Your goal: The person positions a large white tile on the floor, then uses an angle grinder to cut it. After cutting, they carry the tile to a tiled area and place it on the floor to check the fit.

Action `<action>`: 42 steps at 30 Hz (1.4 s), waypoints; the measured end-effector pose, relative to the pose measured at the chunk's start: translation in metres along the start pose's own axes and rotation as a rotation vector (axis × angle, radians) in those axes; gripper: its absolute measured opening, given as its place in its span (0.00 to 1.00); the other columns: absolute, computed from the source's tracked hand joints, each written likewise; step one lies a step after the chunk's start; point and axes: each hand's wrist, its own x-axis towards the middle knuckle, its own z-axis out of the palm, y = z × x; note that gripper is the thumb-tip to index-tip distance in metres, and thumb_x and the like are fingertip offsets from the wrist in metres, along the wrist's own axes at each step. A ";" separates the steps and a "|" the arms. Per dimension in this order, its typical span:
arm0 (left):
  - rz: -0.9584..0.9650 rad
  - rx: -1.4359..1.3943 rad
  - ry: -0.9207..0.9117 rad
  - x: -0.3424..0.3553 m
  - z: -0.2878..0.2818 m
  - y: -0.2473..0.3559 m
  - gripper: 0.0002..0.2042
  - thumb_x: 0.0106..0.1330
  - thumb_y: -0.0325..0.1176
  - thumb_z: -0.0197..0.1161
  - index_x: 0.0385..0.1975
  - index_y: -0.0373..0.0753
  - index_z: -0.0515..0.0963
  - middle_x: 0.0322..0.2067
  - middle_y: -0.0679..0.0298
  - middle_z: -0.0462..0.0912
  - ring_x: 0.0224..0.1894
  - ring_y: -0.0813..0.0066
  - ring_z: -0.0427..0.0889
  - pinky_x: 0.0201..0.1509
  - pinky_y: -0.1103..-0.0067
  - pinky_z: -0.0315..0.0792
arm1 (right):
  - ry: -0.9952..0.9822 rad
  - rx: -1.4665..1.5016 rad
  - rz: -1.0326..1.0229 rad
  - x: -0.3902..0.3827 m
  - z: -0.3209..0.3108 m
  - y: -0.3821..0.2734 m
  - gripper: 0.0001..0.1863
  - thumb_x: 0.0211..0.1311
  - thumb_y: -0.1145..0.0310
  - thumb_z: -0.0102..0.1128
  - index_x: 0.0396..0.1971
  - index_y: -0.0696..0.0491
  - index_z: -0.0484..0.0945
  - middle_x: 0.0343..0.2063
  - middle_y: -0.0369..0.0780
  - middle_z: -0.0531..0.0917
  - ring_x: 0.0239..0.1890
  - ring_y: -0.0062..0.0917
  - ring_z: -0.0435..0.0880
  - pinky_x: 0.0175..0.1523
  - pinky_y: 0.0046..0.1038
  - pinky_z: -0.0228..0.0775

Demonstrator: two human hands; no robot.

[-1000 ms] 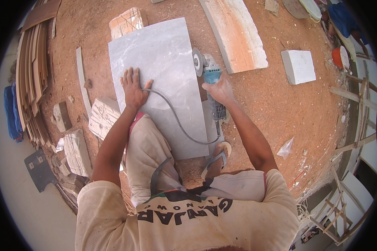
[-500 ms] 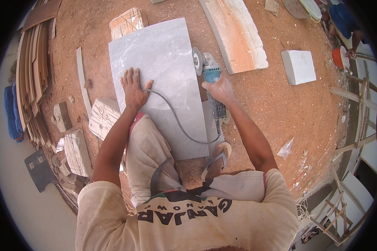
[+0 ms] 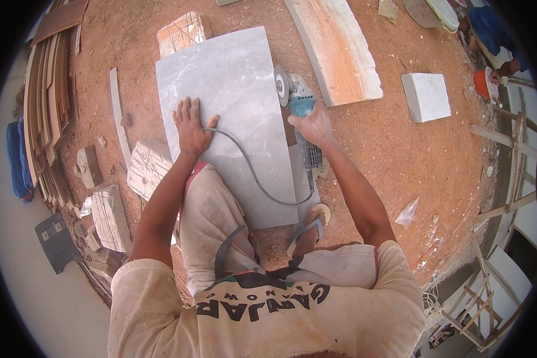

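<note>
A single head-worn fisheye view looks steeply down from above the person's shoulders, facing away from the body over red dirt ground [image 3: 400, 155]. The near edge takes in shirt and knees; the grey slab [image 3: 232, 107] lies close below. Straight edges bend toward the dark round rim.

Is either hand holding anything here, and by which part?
The right hand holds the angle grinder around its body, behind the disc. The left hand holds nothing; it lies flat on the grey tile.
</note>
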 end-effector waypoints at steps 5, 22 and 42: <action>0.003 -0.011 -0.002 0.000 0.001 0.001 0.39 0.69 0.58 0.62 0.71 0.35 0.63 0.73 0.43 0.58 0.77 0.43 0.50 0.79 0.48 0.40 | 0.030 -0.005 -0.032 0.001 -0.002 -0.002 0.52 0.44 0.52 0.69 0.65 0.70 0.61 0.54 0.65 0.78 0.59 0.55 0.80 0.64 0.44 0.73; 0.004 -0.020 -0.001 0.001 -0.001 0.001 0.39 0.68 0.57 0.62 0.71 0.34 0.64 0.72 0.42 0.58 0.77 0.42 0.51 0.79 0.47 0.40 | 0.000 -0.030 0.016 0.003 -0.004 -0.010 0.51 0.44 0.51 0.69 0.63 0.72 0.62 0.53 0.66 0.78 0.58 0.56 0.80 0.62 0.45 0.74; 0.006 -0.024 -0.001 0.001 0.000 0.001 0.39 0.68 0.56 0.62 0.71 0.34 0.63 0.72 0.42 0.58 0.77 0.42 0.50 0.79 0.47 0.40 | 0.064 -0.047 -0.001 0.009 -0.002 -0.014 0.49 0.43 0.51 0.71 0.61 0.71 0.65 0.52 0.64 0.80 0.57 0.55 0.81 0.62 0.45 0.75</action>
